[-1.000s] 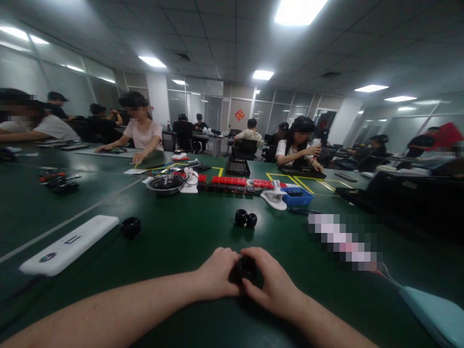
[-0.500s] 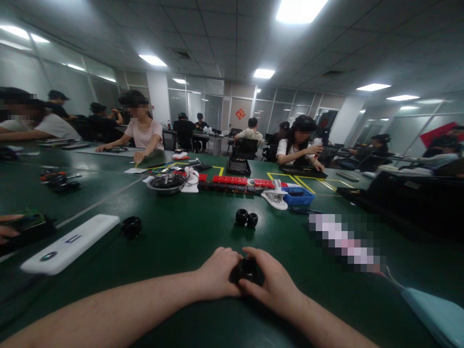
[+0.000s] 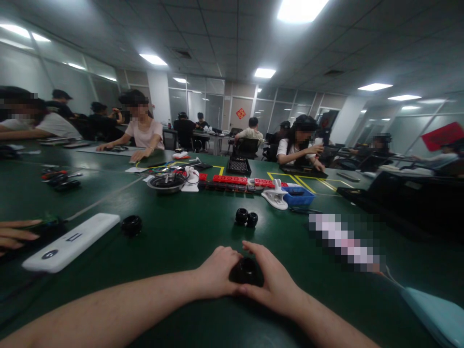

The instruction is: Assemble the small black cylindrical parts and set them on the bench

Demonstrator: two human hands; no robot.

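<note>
Both of my hands meet at the near middle of the green table [image 3: 188,232]. My left hand [image 3: 217,270] and my right hand [image 3: 275,285] are curled around a small black round part [image 3: 247,270] that rests low over the table. Fingers of both hands press against its sides, so only its top shows. Two similar black round parts [image 3: 246,217] sit side by side a little beyond my hands. Another black ring-shaped part [image 3: 131,225] lies to the left.
A white flat device [image 3: 70,241] lies at the left, with another person's fingers [image 3: 16,234] beside it. Farther back stand a metal bowl [image 3: 166,183], red strips [image 3: 242,181], a blue tray [image 3: 297,196] and a white clamp [image 3: 274,197]. Several people sit around the tables. A pale blue object [image 3: 435,314] lies at the lower right.
My hands stay on the black part, the right fingers lifting slightly over it. Another person's fingers have come further into view at the left edge.
</note>
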